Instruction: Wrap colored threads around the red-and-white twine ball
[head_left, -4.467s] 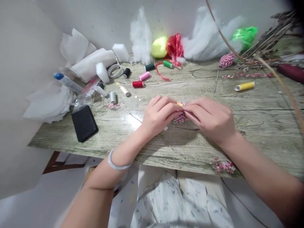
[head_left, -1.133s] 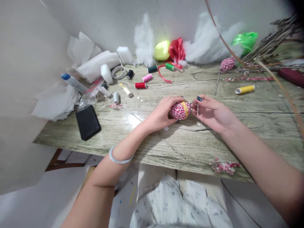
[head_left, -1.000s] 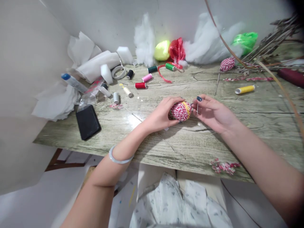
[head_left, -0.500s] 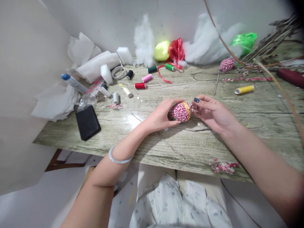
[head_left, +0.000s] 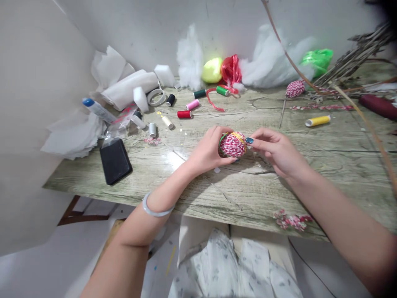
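Observation:
My left hand point(head_left: 206, 151) wraps its fingers and thumb round a red-and-white twine ball point(head_left: 232, 145), egg-shaped, with yellow and green strands showing along its edges. The ball is held just over the wooden table. At its right end, my right hand point(head_left: 277, 151) is pinched, thumb and fingers together, the dark-painted thumbnail right up against the twine. Whatever lies between those fingertips is too small to make out. A small white scrap point(head_left: 216, 170) lies below the ball.
Thread spools, among them a red spool point(head_left: 184, 114) and a yellow spool point(head_left: 318, 121), are scattered behind. White stuffing point(head_left: 265, 60) lines the wall. A black phone point(head_left: 115, 161) lies left. Pink-and-white scraps point(head_left: 291, 219) sit near the front edge. Dry twigs point(head_left: 356, 56) occupy the back right.
My right hand has moved left, its fingertips now at the ball's right end. The ball has shifted slightly left in my left hand's hold.

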